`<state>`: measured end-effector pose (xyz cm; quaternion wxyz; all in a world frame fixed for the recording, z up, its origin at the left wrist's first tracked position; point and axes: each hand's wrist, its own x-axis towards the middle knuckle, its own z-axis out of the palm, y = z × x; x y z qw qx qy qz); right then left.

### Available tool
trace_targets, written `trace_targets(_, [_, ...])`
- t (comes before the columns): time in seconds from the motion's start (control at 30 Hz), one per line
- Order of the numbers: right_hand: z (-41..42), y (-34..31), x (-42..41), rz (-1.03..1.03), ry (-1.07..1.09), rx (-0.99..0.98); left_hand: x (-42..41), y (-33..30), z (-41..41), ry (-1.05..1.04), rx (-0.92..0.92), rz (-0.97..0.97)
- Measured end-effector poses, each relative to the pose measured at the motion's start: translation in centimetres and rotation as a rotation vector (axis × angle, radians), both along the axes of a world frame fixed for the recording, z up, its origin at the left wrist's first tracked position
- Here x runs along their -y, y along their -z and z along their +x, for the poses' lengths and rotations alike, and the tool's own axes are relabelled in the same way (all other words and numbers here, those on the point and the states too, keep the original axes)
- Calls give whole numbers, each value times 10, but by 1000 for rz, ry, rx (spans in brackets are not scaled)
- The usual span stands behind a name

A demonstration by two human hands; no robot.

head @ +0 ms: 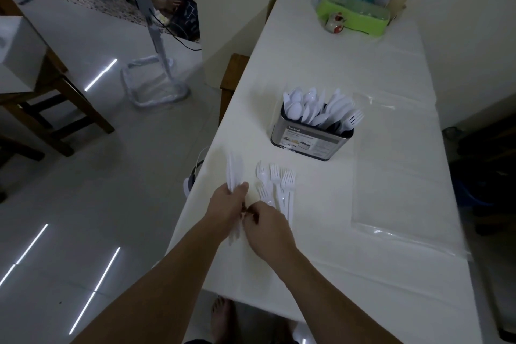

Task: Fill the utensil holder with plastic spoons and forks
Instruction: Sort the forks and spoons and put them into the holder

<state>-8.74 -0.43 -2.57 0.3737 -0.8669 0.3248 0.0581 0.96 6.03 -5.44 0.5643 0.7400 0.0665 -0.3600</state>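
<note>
A steel utensil holder (310, 139) stands on the white table (377, 70), packed with several white plastic spoons (304, 107) and a fork or two at its right end. Closer to me, several loose white forks (280, 181) lie side by side on the cloth. My left hand (226, 208) grips a bundle of white forks (233, 172), tips pointing away from me. My right hand (265, 227) sits right beside it, fingers curled and pinching at the handle ends of that bundle; the loose forks' handles run under it.
An empty clear plastic bag (391, 165) lies flat to the right of the holder. At the table's far end stand a green tray (354, 15), a teal caddy, bottles and a small cup. A wooden chair and a fan stand are on the tiled floor to the left.
</note>
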Motion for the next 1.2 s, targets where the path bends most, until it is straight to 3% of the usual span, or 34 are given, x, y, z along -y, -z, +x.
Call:
trace_targets(0.17, [12,-13,30,-13,196,193,5,-17,-6,227,50,-82])
trace_targets(0.27, [27,-32,46,-21,161,325,12,-27,-12,412,128,-45])
trace_targets(0.37, [37,-44,59,-60,81,266,20,-32,-17,527,164,-29])
trace_targets(0.6, [27,-47,64,-156,-6,199,34,-33,-13,621,357,78])
trace_targets(0.73, [19,-56,85,-305,-174,143,46,-33,-12,530,422,88])
trace_targets(0.83, [11,-73,110,-181,-264,138,60,-38,-7,536,420,21])
trace_targets(0.97, [3,-93,137,36,-172,170,80,-48,0,596,397,-66])
trace_targets(1.2, [-3,-119,168,-11,-160,162,120,-66,-3,616,349,-217])
